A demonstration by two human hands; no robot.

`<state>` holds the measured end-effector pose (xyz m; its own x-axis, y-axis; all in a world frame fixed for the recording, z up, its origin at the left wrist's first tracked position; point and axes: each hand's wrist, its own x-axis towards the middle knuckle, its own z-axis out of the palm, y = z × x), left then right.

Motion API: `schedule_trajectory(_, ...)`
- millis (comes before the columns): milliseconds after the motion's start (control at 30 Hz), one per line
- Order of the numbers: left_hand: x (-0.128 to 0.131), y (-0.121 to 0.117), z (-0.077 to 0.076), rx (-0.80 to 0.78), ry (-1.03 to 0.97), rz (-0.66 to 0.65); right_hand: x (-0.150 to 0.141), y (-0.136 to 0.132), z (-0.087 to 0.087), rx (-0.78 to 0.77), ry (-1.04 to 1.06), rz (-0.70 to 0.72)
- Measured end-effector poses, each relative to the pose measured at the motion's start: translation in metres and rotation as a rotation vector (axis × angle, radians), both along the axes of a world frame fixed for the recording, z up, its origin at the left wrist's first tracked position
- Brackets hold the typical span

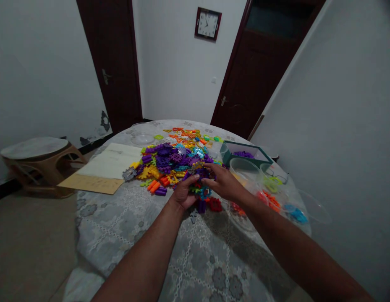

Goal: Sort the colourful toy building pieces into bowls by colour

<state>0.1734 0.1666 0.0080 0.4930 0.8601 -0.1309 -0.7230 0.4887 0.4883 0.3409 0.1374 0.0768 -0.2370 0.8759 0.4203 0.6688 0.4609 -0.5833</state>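
1. Bare forearms come in from the bottom corners, the left forearm (134,258) and the right forearm (302,256), meeting over a grey lace-patterned tablecloth (125,235).
2. Between the left hand (184,193) and the right hand (221,183) sits a clump of interlocked purple and teal plastic gear-shaped pieces (202,191), at the near edge of the pile.
3. Left fingers (191,181) curl closed around the clump's near side, gripping it. Right fingers (212,178) stretch across its top, touching it, though how firmly they grip I cannot tell.
4. Both hands touch the clump: the left lies nearer the camera, the right over its far side. Its long axis is hidden by the fingers.
5. Behind it spreads a heap of multicoloured plastic building pieces (165,161), with a dark green rectangular box of purple pieces (247,152) and a clear plastic bowl (243,169) to the right — a cream paper sheet (111,161) lies left.
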Motion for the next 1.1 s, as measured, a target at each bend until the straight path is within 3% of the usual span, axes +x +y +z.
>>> schedule_trajectory(167,-0.001,0.001,0.0,-0.015,-0.003,0.011,0.0,0.001,-0.001,-0.027,0.104,-0.025)
schedule_trajectory(367,-0.002,-0.001,0.0,0.003,0.035,-0.013,0.012,0.003,-0.001,-0.274,0.416,0.012)
schedule_trajectory(600,-0.002,0.001,-0.004,0.025,0.028,-0.094,0.069,0.019,0.017,-0.542,0.594,-0.07)
schedule_trajectory(700,-0.002,0.002,-0.005,0.027,0.023,-0.097,0.105,0.036,0.028,-0.476,0.544,-0.274)
schedule_trajectory(800,-0.001,0.002,-0.004,0.011,0.016,-0.079,0.138,0.056,0.041,-0.282,0.561,-0.514)
schedule_trajectory(900,0.0,0.002,-0.002,-0.002,0.005,-0.058,0.16,0.068,0.049,-0.124,0.583,-0.649)
schedule_trajectory(1000,-0.001,0.002,0.0,-0.004,-0.012,-0.051,0.159,0.065,0.046,-0.043,0.552,-0.681)
schedule_trajectory(1100,-0.002,0.002,0.001,0.004,-0.03,-0.044,0.129,0.045,0.032,-0.102,0.407,-0.515)
